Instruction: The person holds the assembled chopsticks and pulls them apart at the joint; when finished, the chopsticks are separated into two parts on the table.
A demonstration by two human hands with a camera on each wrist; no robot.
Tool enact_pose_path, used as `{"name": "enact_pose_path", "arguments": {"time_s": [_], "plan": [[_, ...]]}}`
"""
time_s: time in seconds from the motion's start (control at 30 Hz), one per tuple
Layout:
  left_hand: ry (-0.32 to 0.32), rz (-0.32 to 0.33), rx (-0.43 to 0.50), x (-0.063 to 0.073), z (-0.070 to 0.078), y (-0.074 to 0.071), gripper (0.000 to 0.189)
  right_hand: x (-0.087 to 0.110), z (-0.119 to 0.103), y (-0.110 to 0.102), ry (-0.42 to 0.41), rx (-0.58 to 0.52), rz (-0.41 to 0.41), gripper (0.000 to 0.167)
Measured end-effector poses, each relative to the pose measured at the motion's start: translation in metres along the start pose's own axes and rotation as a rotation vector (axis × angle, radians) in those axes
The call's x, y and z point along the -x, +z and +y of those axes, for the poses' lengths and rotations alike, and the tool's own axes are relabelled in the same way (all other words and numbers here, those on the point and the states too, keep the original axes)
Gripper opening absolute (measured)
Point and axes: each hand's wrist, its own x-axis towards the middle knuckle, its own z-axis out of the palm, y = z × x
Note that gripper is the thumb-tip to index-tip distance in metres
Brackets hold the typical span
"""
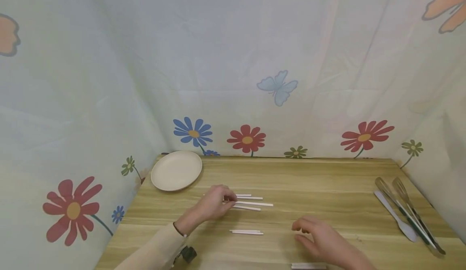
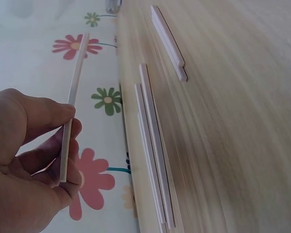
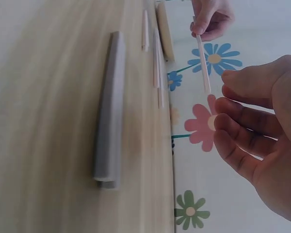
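Observation:
My left hand pinches a thin white stick between thumb and fingers, raised above the wooden table. Other white sticks lie partly hidden behind that hand. Nearer to me lies a small group of sticks side by side. My right hand hovers over the table, its fingers loosely bent with nothing between them. Close to it, at the bottom edge of the head view, is another group of sticks, which the right wrist view shows large as two sticks lying together.
A round cream plate sits at the back left corner. On the right side lie a pale spatula or spoon and two long-handled metal utensils. A flower-printed curtain hangs along the table's back and sides.

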Motion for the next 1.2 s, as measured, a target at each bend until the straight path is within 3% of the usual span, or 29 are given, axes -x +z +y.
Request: {"name": "enact_pose_path", "arguments": {"time_s": [0.13, 0.57, 0.83, 1.2], "plan": [[0.015, 0.002, 0.017, -0.001, 0.002, 0.001, 0.005, -0.008, 0.002, 0.000, -0.025, 0.019, 0.052, 0.029], [0.066, 0.007, 0.017, -0.003, 0.017, 0.001, 0.004, -0.026, 0.007, -0.001, 0.020, 0.051, 0.088, 0.025], [0.091, 0.002, 0.020, -0.004, 0.030, 0.000, 0.006, -0.039, 0.010, 0.002, -0.020, 0.074, 0.156, 0.026], [0.121, -0.006, 0.027, -0.009, 0.043, 0.001, 0.005, -0.055, 0.009, 0.002, -0.036, 0.081, 0.139, 0.024]]}}
